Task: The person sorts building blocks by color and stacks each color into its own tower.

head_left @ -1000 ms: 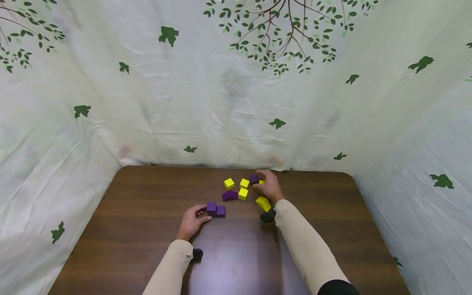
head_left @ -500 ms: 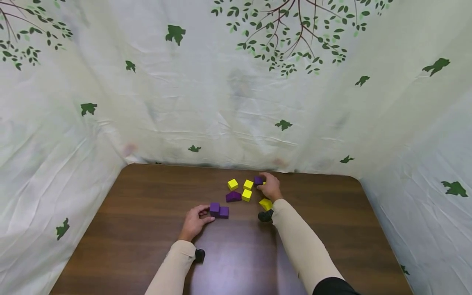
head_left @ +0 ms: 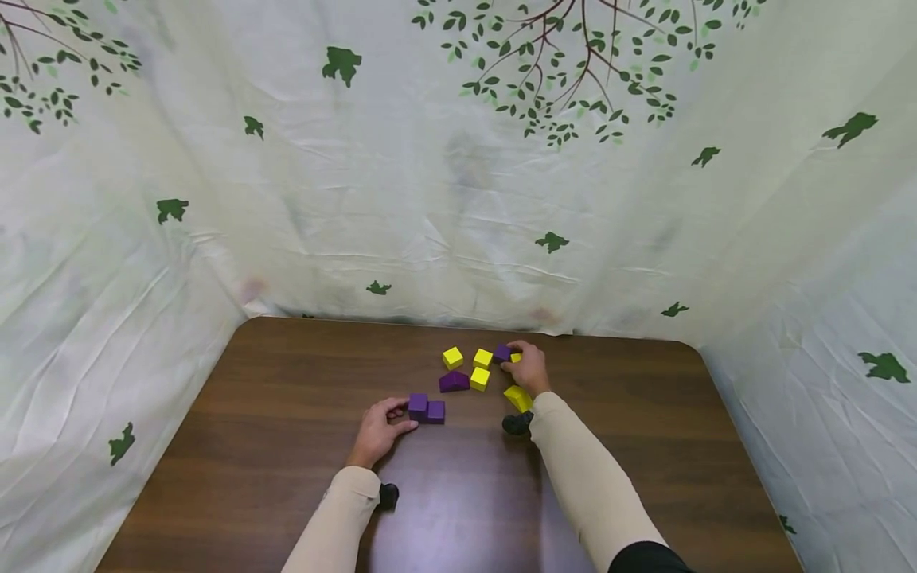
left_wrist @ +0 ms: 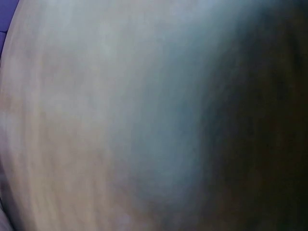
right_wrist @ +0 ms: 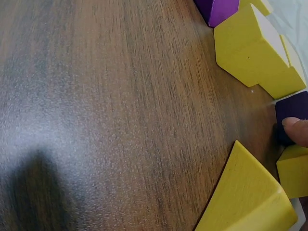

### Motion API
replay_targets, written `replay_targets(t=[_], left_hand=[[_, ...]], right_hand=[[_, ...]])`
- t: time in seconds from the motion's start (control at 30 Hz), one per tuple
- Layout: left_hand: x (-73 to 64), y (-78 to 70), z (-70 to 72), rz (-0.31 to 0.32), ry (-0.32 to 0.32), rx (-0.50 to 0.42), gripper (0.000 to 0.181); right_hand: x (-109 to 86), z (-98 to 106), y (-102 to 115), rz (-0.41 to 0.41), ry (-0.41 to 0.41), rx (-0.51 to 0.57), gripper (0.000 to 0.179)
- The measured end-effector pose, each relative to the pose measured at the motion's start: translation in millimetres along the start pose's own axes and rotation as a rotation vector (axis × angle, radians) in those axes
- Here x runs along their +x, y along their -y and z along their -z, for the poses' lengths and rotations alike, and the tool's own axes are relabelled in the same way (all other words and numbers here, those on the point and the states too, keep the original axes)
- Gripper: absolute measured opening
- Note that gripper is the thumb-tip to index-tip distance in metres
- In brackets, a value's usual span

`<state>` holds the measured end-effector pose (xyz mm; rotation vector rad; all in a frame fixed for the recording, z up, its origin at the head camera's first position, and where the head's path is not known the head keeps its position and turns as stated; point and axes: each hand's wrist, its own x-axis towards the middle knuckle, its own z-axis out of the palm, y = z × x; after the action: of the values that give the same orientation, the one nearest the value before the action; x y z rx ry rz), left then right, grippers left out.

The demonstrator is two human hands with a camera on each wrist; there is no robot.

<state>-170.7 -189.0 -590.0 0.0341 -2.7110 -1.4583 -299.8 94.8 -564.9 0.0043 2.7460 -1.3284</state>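
Observation:
My left hand (head_left: 377, 432) holds a purple cube (head_left: 419, 407) at its left side, thumb in front and index finger behind. Against that cube's right side stands a second, lower-looking purple block (head_left: 435, 411). Farther back, my right hand (head_left: 528, 368) pinches another purple cube (head_left: 502, 352) between thumb and finger. In the right wrist view the thumb (right_wrist: 297, 131) presses on this dark purple cube (right_wrist: 292, 108), with yellow blocks on both sides of it. The left wrist view is mostly a blur, with only a purple corner (left_wrist: 6, 14) at its upper left.
Yellow cubes (head_left: 452, 358) and a purple wedge-shaped block (head_left: 454, 383) lie between the hands. A yellow wedge-like block (head_left: 517, 397) sits beneath the right wrist. The brown table (head_left: 286, 382) ends at a white leaf-printed cloth (head_left: 458, 199) behind.
The head view has shifted slightly. The right hand's index finger has come down closer to the purple cube. The left hand stays at its purple cube.

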Motion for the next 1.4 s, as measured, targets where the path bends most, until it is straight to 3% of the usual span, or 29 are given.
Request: replay_targets(t=[0.43,0.73,1.4], left_hand=[[1.0,2.5,0.7,0.001,0.002,0.013,0.041],[1.8,1.0,1.3,0.016,0.013,0.02,0.041],[0.5,0.9,0.6,-0.021,0.006,0.022,0.04]], right_hand=[[-0.9,0.8,0.3,-0.022,-0.008,0.034,0.04],[-4.8,4.8,5.0,0.035,-0.04,0.05,0.041],[-49.9,5.7,13.8,0.202,-0.073,0.163,0.038]])
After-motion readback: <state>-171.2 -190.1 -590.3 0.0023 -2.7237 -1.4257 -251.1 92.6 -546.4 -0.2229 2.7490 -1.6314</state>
